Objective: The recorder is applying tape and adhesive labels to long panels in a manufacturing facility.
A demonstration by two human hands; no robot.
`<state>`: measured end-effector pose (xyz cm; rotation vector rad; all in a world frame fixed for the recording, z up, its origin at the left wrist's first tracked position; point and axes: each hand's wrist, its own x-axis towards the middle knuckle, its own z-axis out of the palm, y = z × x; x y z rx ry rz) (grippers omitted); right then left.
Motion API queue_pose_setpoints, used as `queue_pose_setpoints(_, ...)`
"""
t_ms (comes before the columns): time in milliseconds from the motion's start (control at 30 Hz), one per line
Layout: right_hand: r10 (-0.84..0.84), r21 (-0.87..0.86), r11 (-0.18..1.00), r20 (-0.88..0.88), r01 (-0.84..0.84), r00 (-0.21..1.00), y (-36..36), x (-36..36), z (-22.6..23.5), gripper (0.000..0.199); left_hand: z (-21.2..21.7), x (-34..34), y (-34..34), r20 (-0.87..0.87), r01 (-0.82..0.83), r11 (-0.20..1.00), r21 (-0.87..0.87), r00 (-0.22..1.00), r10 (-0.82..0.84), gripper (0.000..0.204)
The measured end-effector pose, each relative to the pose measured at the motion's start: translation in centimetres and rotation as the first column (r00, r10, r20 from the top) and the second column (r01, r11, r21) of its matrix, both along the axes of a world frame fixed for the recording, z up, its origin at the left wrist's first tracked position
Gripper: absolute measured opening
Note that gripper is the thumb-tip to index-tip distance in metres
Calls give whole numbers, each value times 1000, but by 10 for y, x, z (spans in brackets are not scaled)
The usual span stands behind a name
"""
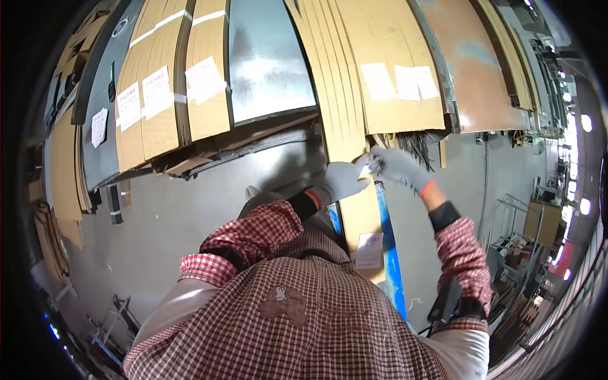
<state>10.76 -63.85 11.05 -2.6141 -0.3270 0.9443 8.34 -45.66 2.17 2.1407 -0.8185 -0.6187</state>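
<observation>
Both my hands wear grey gloves with red cuffs and meet over a long, narrow stack of brown cardboard strips (360, 215). My left hand (345, 180) rests on the stack from the left, its thumb spread apart from the other fingers. From the right, my right hand (400, 170) reaches in with curled fingers, slightly blurred. A small whitish strip (365, 168) shows between the hands, at the right fingertips; its ends are hidden. Nearer to me, a white paper label (369, 251) lies on the cardboard. Under the stack runs a blue support (391, 259).
Tall cardboard stacks with labels (155, 95) and white bands stand at the back left. A shiny grey sheet surface (269, 63) lies beside them. Wider cardboard (399, 57) and a brownish board (475, 69) are at the back right. Metal racks (506, 221) stand far right on the grey floor.
</observation>
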Motion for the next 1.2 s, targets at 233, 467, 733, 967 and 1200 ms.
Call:
queue_pose_setpoints(233, -107, -553, 826, 40, 111, 993, -127, -34, -149, 29, 2, -11, 3, 260, -55, 989, -140, 961, 91, 45)
queue_pose_setpoints(467, -188, -163, 966, 102, 203, 977, -26, -14, -94, 31, -34, 57, 41, -227, -706, 673, -221, 708, 668, 48)
queue_pose_setpoints(733, 230, -265, 919, -240, -291, 943, -72, -105, -106, 30, -20, -146, 15, 243, -381, 916, 129, 907, 343, 65)
queue_pose_setpoints(967, -92, -158, 984, -25, 86, 995, -19, -49, -59, 35, -40, -38, 10, 10, -550, 690, -470, 778, 628, 67)
queue_pose_setpoints(1200, -169, -39, 985, -5, 168, 986, -46, -58, -96, 25, -79, 12, 4, 358, -489, 604, -629, 508, 783, 62)
